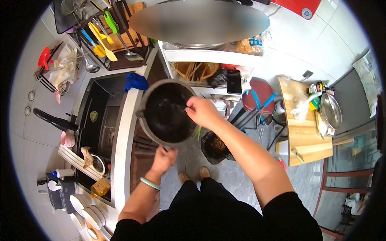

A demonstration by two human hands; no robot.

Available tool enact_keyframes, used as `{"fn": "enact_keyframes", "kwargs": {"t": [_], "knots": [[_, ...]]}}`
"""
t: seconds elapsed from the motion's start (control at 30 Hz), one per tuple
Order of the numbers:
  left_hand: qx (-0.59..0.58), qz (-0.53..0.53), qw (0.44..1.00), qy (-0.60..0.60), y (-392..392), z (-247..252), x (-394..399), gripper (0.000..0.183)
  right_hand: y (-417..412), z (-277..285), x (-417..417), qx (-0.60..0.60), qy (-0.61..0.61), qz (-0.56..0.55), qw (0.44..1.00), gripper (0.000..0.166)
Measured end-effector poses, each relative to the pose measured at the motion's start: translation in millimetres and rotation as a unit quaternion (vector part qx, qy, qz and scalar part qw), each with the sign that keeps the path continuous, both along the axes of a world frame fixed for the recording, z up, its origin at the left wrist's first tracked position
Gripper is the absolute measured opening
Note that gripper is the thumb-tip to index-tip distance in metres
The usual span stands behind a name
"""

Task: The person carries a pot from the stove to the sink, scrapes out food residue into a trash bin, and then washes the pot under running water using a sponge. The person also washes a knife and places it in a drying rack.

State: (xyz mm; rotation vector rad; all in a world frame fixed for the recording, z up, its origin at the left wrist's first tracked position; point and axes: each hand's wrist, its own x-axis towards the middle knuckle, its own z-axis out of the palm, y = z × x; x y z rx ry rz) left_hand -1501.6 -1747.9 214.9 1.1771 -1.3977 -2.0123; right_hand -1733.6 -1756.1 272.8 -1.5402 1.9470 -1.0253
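Note:
A dark, round wok [169,113] with a grey rim is held up beside the sink counter. My left hand [164,159] is closed around its handle at the near side. Over the wok's right edge is my right hand [196,111], its fingers curled together; whether something small is between them or they touch the rim, I cannot tell. A bit of green stalk [197,132] shows at the wok's lower right edge. Below and right of the wok, a bin with a black liner [214,146] stands on the floor with brown scraps inside.
Left is a black sink [101,117] with a black faucet [55,119] and a blue cloth [135,82] on its corner. A white shelf cart [211,55] stands ahead, a red stool [258,95] beyond the bin. At right is a wooden table [307,135] with a metal pan.

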Motion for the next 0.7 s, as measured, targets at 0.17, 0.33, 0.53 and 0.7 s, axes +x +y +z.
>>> {"fn": "enact_keyframes", "kwargs": {"t": [0.17, 0.33, 0.53, 0.7], "knots": [[0.088, 0.015, 0.996, 0.017, -14, 14, 10, 0.019, -5, 27, 17, 0.12, 0.096, 0.074, 0.985, 0.028], [0.146, 0.023, 0.987, 0.064, -11, 19, 14, 0.026, 17, 8, 31, 0.023, 0.073, 0.136, 0.988, 0.06], [0.181, 0.06, 0.978, 0.083, -5, 8, 15, 0.03, 51, -20, 13, -0.065, -0.155, 0.004, 0.986, 0.068], [0.193, 0.004, 0.977, 0.09, 5, 7, 4, 0.027, 98, -57, -7, -0.056, -0.287, -0.125, 0.948, 0.062]]}}
